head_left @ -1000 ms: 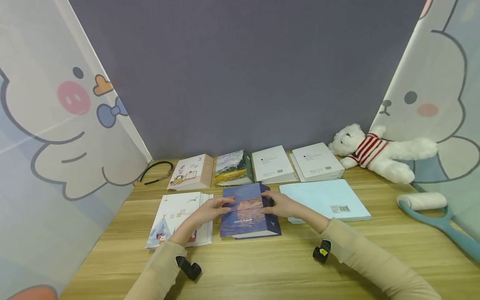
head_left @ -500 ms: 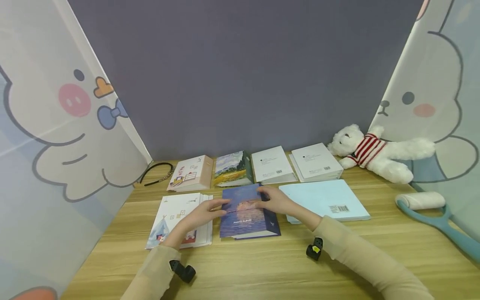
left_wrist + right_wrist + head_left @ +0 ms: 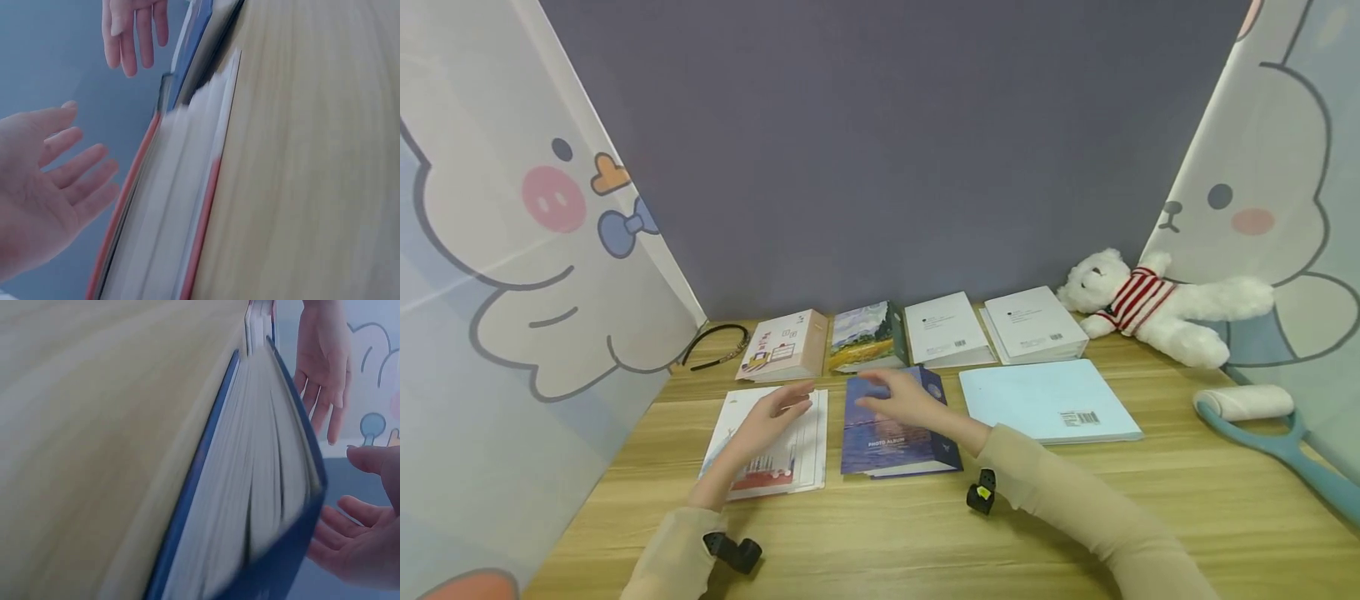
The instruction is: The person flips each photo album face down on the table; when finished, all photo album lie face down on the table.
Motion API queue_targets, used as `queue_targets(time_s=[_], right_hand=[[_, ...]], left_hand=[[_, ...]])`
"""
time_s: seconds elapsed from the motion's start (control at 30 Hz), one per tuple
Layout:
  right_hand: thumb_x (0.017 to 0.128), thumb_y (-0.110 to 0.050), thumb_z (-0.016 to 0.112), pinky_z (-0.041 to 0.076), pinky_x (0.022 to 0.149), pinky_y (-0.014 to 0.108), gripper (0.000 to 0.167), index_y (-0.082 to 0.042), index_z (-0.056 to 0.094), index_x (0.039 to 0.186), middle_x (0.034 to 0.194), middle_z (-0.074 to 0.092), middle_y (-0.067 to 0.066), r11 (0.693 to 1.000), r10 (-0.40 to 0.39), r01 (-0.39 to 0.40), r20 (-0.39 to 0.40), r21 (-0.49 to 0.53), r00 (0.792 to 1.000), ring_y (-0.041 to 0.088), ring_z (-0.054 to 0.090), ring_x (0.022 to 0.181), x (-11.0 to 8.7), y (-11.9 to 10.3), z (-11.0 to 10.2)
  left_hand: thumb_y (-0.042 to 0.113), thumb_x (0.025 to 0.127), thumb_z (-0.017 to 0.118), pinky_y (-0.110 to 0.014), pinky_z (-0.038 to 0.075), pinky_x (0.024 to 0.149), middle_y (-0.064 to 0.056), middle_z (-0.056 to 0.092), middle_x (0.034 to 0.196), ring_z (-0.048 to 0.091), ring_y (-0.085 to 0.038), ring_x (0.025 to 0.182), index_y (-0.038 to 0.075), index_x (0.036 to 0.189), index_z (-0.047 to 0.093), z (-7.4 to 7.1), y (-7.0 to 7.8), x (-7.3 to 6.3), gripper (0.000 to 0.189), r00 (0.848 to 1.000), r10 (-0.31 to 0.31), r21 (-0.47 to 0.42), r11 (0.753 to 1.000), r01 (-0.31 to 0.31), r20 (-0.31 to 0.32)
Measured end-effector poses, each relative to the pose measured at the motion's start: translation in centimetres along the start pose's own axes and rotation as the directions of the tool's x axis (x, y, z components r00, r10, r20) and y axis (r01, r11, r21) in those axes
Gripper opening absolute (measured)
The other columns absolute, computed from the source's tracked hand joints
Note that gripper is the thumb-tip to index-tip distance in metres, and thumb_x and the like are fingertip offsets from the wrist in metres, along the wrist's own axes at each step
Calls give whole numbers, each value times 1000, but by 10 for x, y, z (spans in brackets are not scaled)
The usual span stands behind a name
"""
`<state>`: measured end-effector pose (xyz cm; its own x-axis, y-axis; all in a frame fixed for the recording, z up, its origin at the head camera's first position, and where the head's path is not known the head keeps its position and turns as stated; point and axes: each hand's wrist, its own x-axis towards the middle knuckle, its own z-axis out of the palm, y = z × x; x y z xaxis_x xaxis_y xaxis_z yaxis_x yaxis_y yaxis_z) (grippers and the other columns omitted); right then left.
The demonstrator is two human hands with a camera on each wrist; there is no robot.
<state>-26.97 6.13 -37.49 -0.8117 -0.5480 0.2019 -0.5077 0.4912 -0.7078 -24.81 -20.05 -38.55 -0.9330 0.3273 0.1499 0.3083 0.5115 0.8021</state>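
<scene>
A purple-blue photo album [image 3: 880,454] lies flat in the middle of the table, its dark spine on the right. My right hand [image 3: 904,398] is over its upper part, fingers apart and bent loosely, holding nothing. To its left lies a white album [image 3: 808,454] with a printed cover, partly hidden behind my left hand [image 3: 767,421], which hovers over it with nothing in it. The left wrist view shows the white album's page edges [image 3: 169,206] beside the spread left fingers [image 3: 81,175]. In the right wrist view, the right fingers [image 3: 344,531] are next to the blue album's cover.
Behind stand a pink album [image 3: 782,346], a landscape-painted album [image 3: 865,337] and two white albums [image 3: 947,329]. A light blue album [image 3: 1037,396] lies right of centre. Around them are a black headband [image 3: 718,342], a white teddy bear [image 3: 1150,304] and a lint roller [image 3: 1255,402].
Both hands have shifted left. My right hand has moved from the blue album's spine to over its cover; my left hand has drawn off that album's left edge to over the white album.
</scene>
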Motion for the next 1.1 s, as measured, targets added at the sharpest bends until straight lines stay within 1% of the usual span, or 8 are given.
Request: queue_targets(time_s=[0.13, 0.23, 0.4, 0.57, 0.67, 0.8, 0.93, 1.1], right_hand=[[93, -29, 60, 43, 102, 44, 54, -4, 45, 138, 138, 50, 13, 999, -11, 11, 25, 36, 1000, 29, 49, 126, 9, -10, 13], [92, -32, 60, 44, 101, 43, 55, -6, 44, 139, 138, 50, 9, 999, -9, 7, 50, 44, 999, 27, 49, 126, 16, -18, 23], [91, -38, 61, 44, 101, 40, 58, -9, 45, 138, 139, 50, 5, 999, -13, 9, 88, 41, 996, 25, 49, 127, 27, -30, 39], [90, -36, 62, 44, 101, 38, 58, -8, 46, 138, 141, 47, 7, 998, -11, 4, 128, 56, 992, 28, 48, 127, 34, -37, 51], [90, -35, 63, 46, 99, 37, 59, -8, 45, 139, 142, 45, 8, 999, 6, -14, 166, 43, 986, 29, 48, 126, 37, -39, 57], [89, -37, 63, 46, 98, 35, 62, -9, 43, 141, 143, 44, 8, 999, 28, -33, 223, 18, 974, 29, 48, 126, 39, -39, 65], [89, -39, 62, 41, 105, 36, 68, -8, 37, 144, 146, 40, 8, 999, 42, -48, 288, 15, 957, 26, 40, 133, 39, -40, 69], [87, -39, 66, 34, 111, 35, 76, -4, 32, 146, 149, 35, 10, 999, 47, -45, 349, -15, 936, 25, 32, 138, 37, -43, 72]], left_hand=[[20, 98, 52, -48, 41, 102, -22, 52, 134, 51, -36, 122, -3, 133, 48, -15, -1, -11, 42, 996, 25, 33, 999, -22, -84], [23, 98, 51, -46, 41, 102, -22, 51, 134, 51, -36, 122, -3, 132, 48, -28, -15, -18, 44, 991, 6, 45, 999, 0, -133], [30, 98, 50, -37, 44, 99, -21, 53, 133, 51, -35, 121, -1, 134, 48, -48, -37, -30, 47, 978, -75, 59, 994, 88, -193], [32, 98, 50, -53, 31, 108, -23, 43, 141, 37, -40, 132, -1, 136, 45, -61, -47, -40, 50, 960, -161, 55, 982, 178, -228], [31, 98, 50, -57, 26, 110, -26, 35, 145, 29, -44, 135, -2, 138, 41, -65, -50, -45, 53, 950, -210, 24, 975, 221, -232], [29, 98, 51, -54, 37, 104, -29, 35, 144, 39, -47, 128, -3, 140, 36, -67, -53, -51, 55, 943, -254, 18, 964, 264, -215], [28, 96, 54, -56, 36, 104, -32, 33, 143, 38, -49, 126, -5, 144, 26, -67, -55, -53, 65, 945, -287, 51, 953, 298, -159], [34, 97, 51, -57, 34, 105, -36, 32, 141, 35, -50, 129, -12, 145, 16, -67, -55, -53, 75, 926, -366, 88, 923, 374, -93]])
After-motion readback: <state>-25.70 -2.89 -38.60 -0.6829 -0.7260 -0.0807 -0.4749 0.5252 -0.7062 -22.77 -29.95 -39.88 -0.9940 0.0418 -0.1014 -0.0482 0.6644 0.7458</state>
